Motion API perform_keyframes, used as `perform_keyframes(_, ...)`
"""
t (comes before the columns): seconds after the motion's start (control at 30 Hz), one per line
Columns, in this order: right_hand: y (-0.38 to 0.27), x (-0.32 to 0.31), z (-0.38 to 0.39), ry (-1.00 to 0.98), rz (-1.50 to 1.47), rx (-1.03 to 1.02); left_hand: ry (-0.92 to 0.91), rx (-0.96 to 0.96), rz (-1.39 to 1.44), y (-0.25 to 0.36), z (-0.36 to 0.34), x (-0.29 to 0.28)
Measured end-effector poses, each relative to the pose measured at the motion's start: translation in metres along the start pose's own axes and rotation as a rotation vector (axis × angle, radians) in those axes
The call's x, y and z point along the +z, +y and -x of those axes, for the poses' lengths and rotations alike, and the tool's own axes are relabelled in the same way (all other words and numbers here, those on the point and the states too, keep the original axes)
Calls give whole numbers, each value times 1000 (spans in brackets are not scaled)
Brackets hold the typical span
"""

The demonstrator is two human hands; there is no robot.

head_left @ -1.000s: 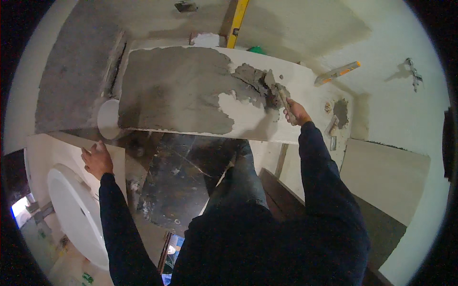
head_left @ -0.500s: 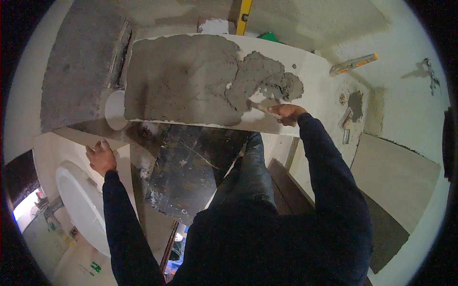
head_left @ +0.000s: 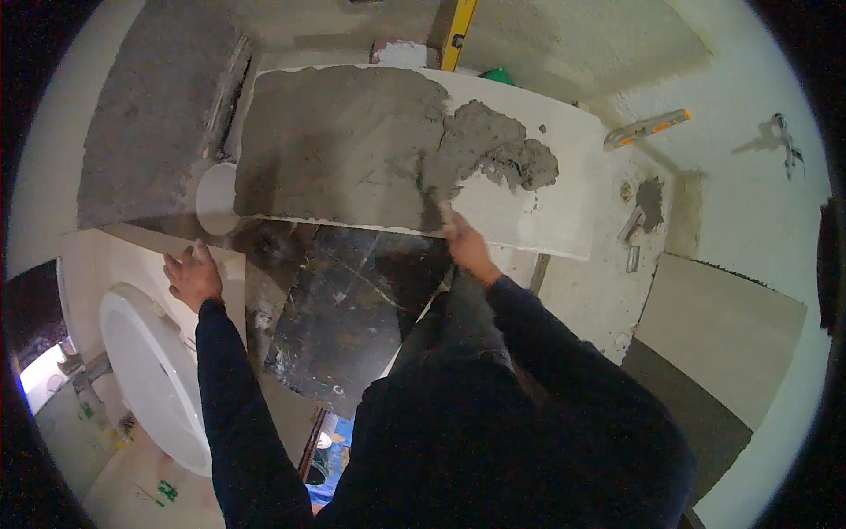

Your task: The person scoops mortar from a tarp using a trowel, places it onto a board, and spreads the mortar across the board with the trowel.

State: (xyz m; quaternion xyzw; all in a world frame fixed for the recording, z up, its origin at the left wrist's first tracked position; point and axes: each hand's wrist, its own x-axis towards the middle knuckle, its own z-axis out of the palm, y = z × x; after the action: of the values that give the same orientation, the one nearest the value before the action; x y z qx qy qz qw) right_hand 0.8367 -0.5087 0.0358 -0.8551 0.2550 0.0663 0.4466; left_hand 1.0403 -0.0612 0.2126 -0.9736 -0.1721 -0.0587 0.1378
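My right hand (head_left: 469,249) is closed round the handle of a trowel (head_left: 434,187), whose blurred blade lies against grey mortar. The mortar (head_left: 335,145) covers the left and middle of a large pale tile (head_left: 520,216) in a fairly even layer. A thicker lumpy heap of mortar (head_left: 489,137) sits to the right of that layer. On the left, my left hand (head_left: 195,278) rests with fingers apart on the edge of a pale counter (head_left: 225,264), next to a white washbasin (head_left: 145,361).
Below the tile lies a dark, stained board (head_left: 344,309). A white round container (head_left: 218,198) stands by the tile's left end. A yellow level (head_left: 458,35) leans behind it, and an orange-and-grey tool (head_left: 648,130) is at the right wall. Another pale tile (head_left: 723,331) stands further right.
My right hand has swept left and toward me with the trowel, from near the heap to the tile's near edge. My left hand stays on the counter.
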Motion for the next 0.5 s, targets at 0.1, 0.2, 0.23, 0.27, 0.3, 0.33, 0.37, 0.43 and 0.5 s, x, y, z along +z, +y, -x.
perform_keyframes(0.1, -33, 40, -32, -120, 82, -14, 1, 10, 9, 6, 2, -3)
perform_keyframes(0.2, -36, 40, -37, -255, 282, -36, -29, 25, -5, 1, 2, -1)
perform_keyframes(0.23, -24, 26, -32, -260, 287, -19, -48, 27, -11, 0, 3, 0)
perform_keyframes(0.27, -12, 14, -26, -277, 295, -12, -52, 22, -13, -8, 4, 3)
perform_keyframes(0.3, 1, 6, -16, -214, 283, 67, -20, 16, -11, -16, 4, 4)
perform_keyframes(0.33, 23, -4, -3, -146, 275, 152, 8, 15, -4, -18, 5, 7)
perform_keyframes(0.37, 64, -20, 5, -38, 239, 186, 8, 29, 20, -4, 4, 4)
perform_keyframes(0.43, 133, -56, 19, 32, 167, 309, 1, 51, 44, 13, -3, 0)
perform_keyframes(0.5, 158, -88, 29, 31, 253, 335, 16, 47, 54, 14, -6, 5)
